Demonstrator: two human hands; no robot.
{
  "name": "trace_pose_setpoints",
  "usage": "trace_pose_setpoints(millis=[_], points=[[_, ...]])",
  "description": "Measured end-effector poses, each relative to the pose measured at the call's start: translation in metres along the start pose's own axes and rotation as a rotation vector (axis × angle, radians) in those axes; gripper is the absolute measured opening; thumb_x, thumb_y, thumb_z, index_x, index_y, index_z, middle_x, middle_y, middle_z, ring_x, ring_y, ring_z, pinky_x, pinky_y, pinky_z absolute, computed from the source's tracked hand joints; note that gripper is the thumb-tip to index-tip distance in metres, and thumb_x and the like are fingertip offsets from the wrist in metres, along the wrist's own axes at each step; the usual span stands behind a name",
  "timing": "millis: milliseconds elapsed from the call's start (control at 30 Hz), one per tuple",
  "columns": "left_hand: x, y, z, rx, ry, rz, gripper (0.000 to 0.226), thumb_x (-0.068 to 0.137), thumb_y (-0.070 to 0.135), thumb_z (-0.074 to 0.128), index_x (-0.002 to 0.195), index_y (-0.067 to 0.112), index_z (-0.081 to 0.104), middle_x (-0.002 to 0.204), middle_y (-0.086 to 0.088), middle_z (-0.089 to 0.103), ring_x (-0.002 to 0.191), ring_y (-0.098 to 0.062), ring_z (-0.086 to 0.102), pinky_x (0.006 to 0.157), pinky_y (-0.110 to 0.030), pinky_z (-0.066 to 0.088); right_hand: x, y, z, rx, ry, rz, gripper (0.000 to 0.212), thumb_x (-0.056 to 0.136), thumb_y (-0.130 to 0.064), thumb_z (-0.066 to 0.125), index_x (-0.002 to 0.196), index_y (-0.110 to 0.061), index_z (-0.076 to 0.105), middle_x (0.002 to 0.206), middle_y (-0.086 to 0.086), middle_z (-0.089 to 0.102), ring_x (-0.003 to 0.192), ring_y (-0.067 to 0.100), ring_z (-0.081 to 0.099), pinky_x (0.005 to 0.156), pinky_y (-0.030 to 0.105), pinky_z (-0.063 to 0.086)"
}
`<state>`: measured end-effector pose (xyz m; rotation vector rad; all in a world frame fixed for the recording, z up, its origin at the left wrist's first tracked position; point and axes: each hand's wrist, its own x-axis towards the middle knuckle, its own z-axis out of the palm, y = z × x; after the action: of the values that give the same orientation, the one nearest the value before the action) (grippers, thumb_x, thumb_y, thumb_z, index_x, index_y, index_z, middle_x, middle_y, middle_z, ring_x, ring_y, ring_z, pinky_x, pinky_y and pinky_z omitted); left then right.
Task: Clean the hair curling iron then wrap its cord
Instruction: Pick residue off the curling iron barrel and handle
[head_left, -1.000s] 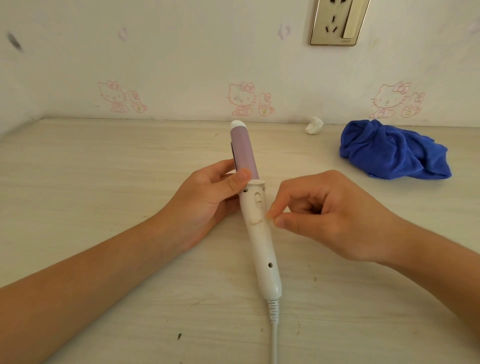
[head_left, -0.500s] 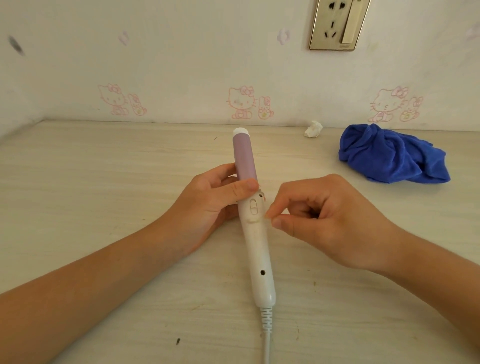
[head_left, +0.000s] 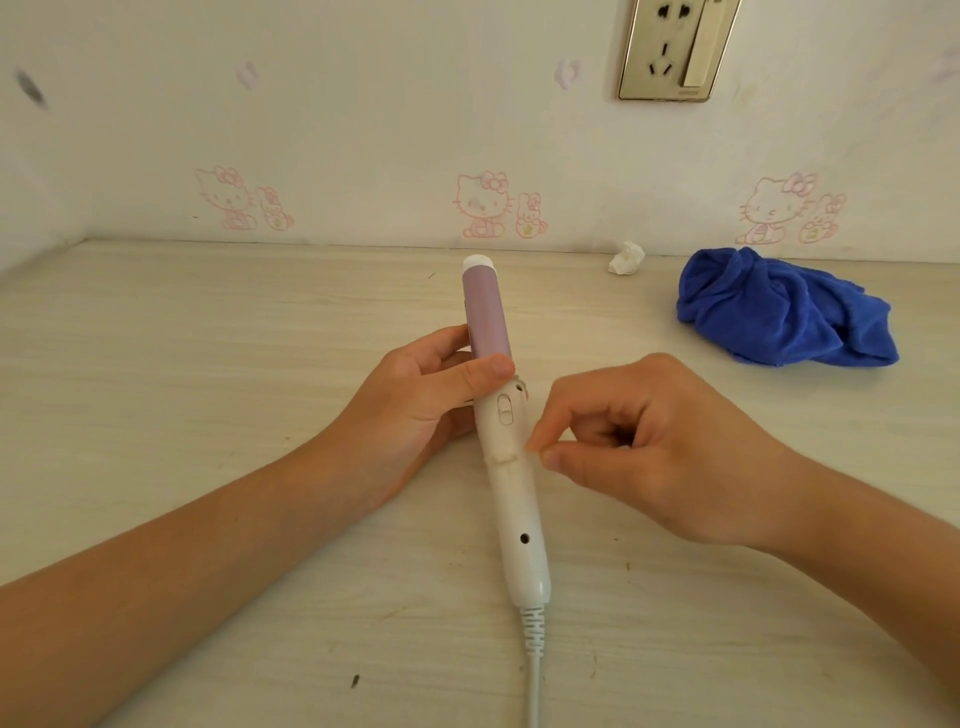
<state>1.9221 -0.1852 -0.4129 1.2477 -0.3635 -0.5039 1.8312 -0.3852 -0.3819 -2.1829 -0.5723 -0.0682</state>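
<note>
Since the earlier frame, the iron (head_left: 506, 441) has rolled slightly in my left hand (head_left: 431, 400), switch now facing up. That hand clamps it where barrel meets handle. My right hand (head_left: 649, 447), pinched shut on something too small to tell, touches the handle's right side. Its long axis runs away from me; the cloth (head_left: 784, 312) lies well beyond my right hand, the cord (head_left: 532, 680) trails toward me.

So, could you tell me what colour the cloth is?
Blue cloth, clearest in the head view.

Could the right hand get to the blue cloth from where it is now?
Probably yes. The right hand is pinched beside the curling iron but holds nothing visible, and bare table lies between it and the blue cloth toward the wall.
</note>
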Motion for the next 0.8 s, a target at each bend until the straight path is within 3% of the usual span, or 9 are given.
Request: trace_pose_setpoints(millis=[100,233,367,500,633,800], points=[[-0.001,0.000,0.000,-0.007,-0.017,0.004,0.039,0.084,0.018,0.073,0.118,-0.001,0.067,0.097,-0.017,0.067,0.087,-0.023,0.069,0.074,-0.029,0.059,-0.002,-0.002,0.000,0.057,-0.122,-0.002,0.014,0.089,-0.006,0.073,0.084,-0.018,0.075,0.048,-0.006,0.035,0.045,0.007,0.031,0.053,0.008,0.033],[-0.001,0.001,-0.001,-0.038,-0.030,-0.007,0.042,0.088,0.020,0.071,0.123,-0.001,0.064,0.094,-0.011,0.068,0.082,-0.018,0.069,0.072,-0.028,0.057,0.002,0.003,0.000,0.009,0.064,0.011,0.015,0.091,-0.003,0.073,0.084,-0.016,0.074,0.048,0.000,0.033,0.046,0.008,0.029,0.053,0.012,0.034],[-0.001,0.001,-0.001,-0.038,-0.030,-0.010,0.040,0.090,0.017,0.065,0.126,-0.002,0.063,0.100,-0.018,0.064,0.083,-0.019,0.069,0.073,-0.029,0.057,0.000,0.000,0.001,0.023,0.006,-0.023,0.014,0.090,-0.006,0.073,0.083,-0.019,0.074,0.048,-0.003,0.034,0.046,0.007,0.029,0.053,0.011,0.033],[0.000,0.000,-0.002,-0.039,-0.024,-0.016,0.040,0.089,0.015,0.067,0.126,0.000,0.065,0.099,-0.015,0.067,0.084,-0.019,0.070,0.073,-0.029,0.058,0.003,0.005,0.003,-0.003,0.158,-0.002,0.015,0.092,-0.004,0.072,0.083,-0.016,0.073,0.047,-0.008,0.033,0.045,0.008,0.029,0.052,0.010,0.031],[0.000,-0.001,-0.002,-0.038,-0.033,-0.015,0.040,0.089,0.016,0.063,0.125,0.000,0.065,0.097,-0.014,0.067,0.083,-0.019,0.070,0.072,-0.029,0.058,0.002,0.004,0.006,0.011,0.109,-0.046,0.013,0.091,-0.004,0.072,0.083,-0.014,0.074,0.049,-0.007,0.032,0.047,0.008,0.028,0.053,0.013,0.031],[0.000,-0.001,-0.002,-0.028,-0.031,-0.015,0.037,0.087,0.016,0.064,0.121,0.003,0.068,0.093,-0.010,0.071,0.081,-0.017,0.070,0.070,-0.028,0.058,0.003,0.010,0.005,0.046,0.285,-0.011,0.014,0.093,-0.004,0.071,0.084,-0.014,0.072,0.047,-0.010,0.033,0.045,0.007,0.028,0.053,0.008,0.031]])
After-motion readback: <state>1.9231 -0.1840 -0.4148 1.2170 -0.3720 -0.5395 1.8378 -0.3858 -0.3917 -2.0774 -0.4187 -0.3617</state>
